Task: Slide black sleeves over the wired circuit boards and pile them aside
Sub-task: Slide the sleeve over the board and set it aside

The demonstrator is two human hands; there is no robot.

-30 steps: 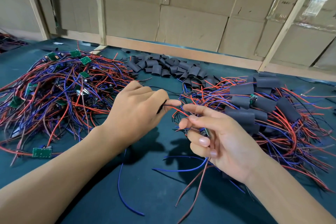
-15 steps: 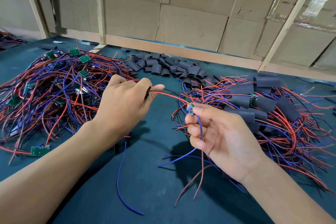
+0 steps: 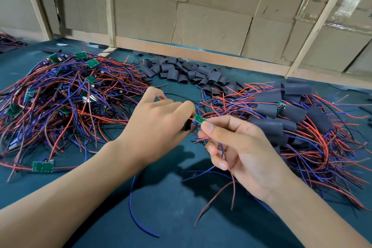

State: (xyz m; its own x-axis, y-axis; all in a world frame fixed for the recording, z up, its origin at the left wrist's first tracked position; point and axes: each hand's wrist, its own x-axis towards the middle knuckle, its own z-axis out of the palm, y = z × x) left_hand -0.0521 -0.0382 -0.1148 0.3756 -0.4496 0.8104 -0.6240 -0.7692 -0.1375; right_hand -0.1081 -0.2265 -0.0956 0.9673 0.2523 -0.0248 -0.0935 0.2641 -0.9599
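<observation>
My right hand (image 3: 239, 149) pinches a small green circuit board (image 3: 199, 120) between thumb and forefinger, its blue and brown wires trailing down past the palm. My left hand (image 3: 161, 125) grips a black sleeve (image 3: 186, 126), mostly hidden under its fingers, right against the board's left end where the red wire enters. Bare wired boards lie heaped at the left (image 3: 66, 94). Loose black sleeves (image 3: 181, 71) are piled at the back centre. Sleeved boards (image 3: 289, 115) are heaped at the right.
The work surface is dark green cloth (image 3: 165, 207). One loose green board (image 3: 43, 166) lies at the near left. A wooden rail and cardboard panels (image 3: 201, 22) close off the back. A blue wire (image 3: 138, 215) trails toward me.
My hands have come together: the left hand slid right along the red wire to the board. The right hand turned so the green board now shows at its fingertips.
</observation>
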